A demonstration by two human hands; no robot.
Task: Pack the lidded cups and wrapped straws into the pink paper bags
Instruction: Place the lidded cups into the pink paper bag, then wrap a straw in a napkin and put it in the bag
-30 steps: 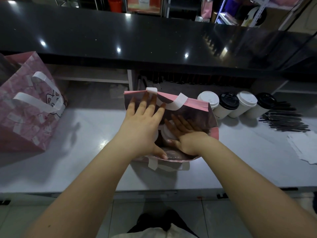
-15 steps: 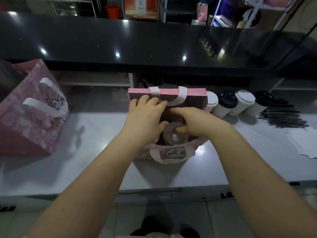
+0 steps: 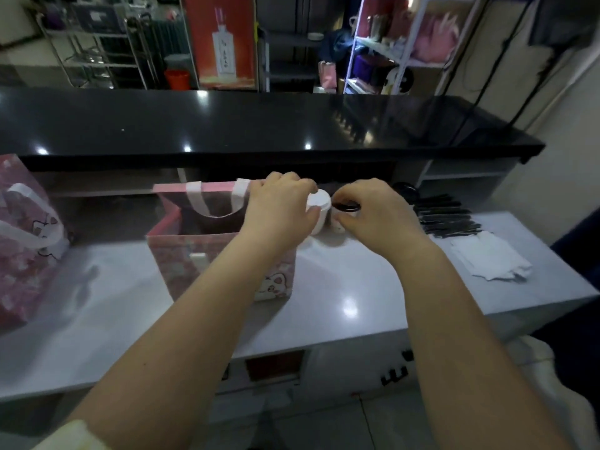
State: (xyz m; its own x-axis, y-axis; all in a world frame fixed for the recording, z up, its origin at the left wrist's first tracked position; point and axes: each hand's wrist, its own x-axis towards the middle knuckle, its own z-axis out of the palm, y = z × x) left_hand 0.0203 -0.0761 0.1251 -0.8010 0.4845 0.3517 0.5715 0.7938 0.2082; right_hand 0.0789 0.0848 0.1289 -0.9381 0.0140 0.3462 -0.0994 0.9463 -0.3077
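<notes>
Curling over the lid, the left fingers (image 3: pixel 300 185) and thumb grasp a white paper cup with a white lid (image 3: pixel 319 206), while the right fingers (image 3: pixel 357 191) and thumb pinch the rim of a neighbouring white paper cup with a black lid (image 3: pixel 347 207). Half a second ago both hands were down inside the open pink paper bag with white handles (image 3: pixel 175 271), around a cup. Now the left hand (image 3: pixel 279 206) and right hand (image 3: pixel 376 212) are out of it, at the cups just right of its rim. Both cups stand upright, just beside each other, on the white tabletop (image 3: pixel 357 287). Black wrapped straws (image 3: pixel 444 217) lie piled beyond the right hand, with white paper sheets (image 3: pixel 490 258) near them. A second pink paper bag (image 3: pixel 22 241) stands well apart at the left edge.
</notes>
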